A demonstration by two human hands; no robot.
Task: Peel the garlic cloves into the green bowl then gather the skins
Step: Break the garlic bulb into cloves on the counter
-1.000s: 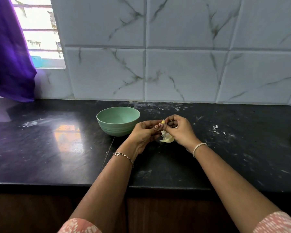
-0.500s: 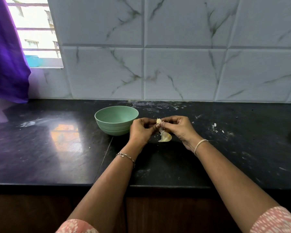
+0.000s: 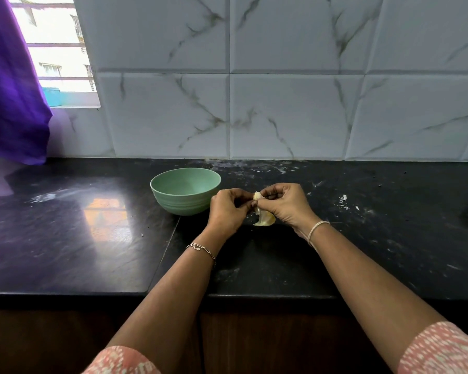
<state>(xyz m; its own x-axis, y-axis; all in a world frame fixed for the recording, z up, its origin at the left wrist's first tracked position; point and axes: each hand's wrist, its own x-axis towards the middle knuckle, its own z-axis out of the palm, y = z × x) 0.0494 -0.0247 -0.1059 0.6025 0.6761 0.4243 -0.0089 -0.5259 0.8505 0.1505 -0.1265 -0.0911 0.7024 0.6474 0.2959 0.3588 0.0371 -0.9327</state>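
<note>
- The clove [image 3: 257, 197] is pinched between the fingertips of both hands, its long axis nearly upright.
- The left hand [image 3: 226, 211] and right hand [image 3: 287, 205] curl onto it; loose skin [image 3: 265, 220] hangs below the fingers.
- The bowl [image 3: 181, 203] stands just left of the left fingers; the inside that shows holds nothing.

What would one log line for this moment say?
step: peeling garlic clove | left hand: pinches it | right hand: pinches it | loose skin: hanging below | green bowl: beside left hand
</note>
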